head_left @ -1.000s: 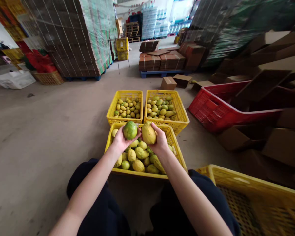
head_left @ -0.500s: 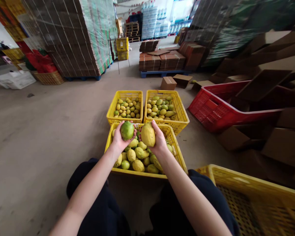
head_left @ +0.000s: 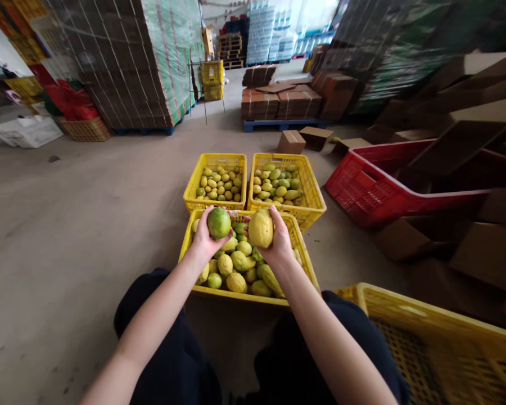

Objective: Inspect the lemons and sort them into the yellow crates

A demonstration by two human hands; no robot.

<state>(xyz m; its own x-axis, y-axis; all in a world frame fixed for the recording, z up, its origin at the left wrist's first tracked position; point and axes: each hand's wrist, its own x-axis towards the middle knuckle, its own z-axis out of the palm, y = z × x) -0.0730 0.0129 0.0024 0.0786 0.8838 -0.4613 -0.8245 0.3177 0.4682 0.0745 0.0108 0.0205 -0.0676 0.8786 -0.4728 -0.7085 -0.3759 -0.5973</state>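
My left hand (head_left: 205, 236) is closed around a round green lemon (head_left: 219, 223), held above the near yellow crate. In my right hand (head_left: 279, 236) sits a larger yellow lemon (head_left: 261, 228), with the thumb and fingers wrapped round its sides. Below both hands the near crate (head_left: 244, 296) holds many yellow and green lemons (head_left: 236, 282), some of them bumpy. Parts of that fruit are hidden behind my hands and forearms. The two held lemons are side by side, apart from each other.
Two more yellow crates, one at back left (head_left: 189, 194) and one at back right (head_left: 314, 194), hold similar fruit. At my right stand another yellow crate (head_left: 430, 312) and a red crate (head_left: 349, 191) with cardboard boxes (head_left: 409, 236) around it. Flattened cartons lie on a blue pallet (head_left: 278, 125) ahead.
My right hand has moved slightly to the right with the yellow lemon, which has turned a little. The gap between the two lemons is wider. My left hand stays nearly in place.
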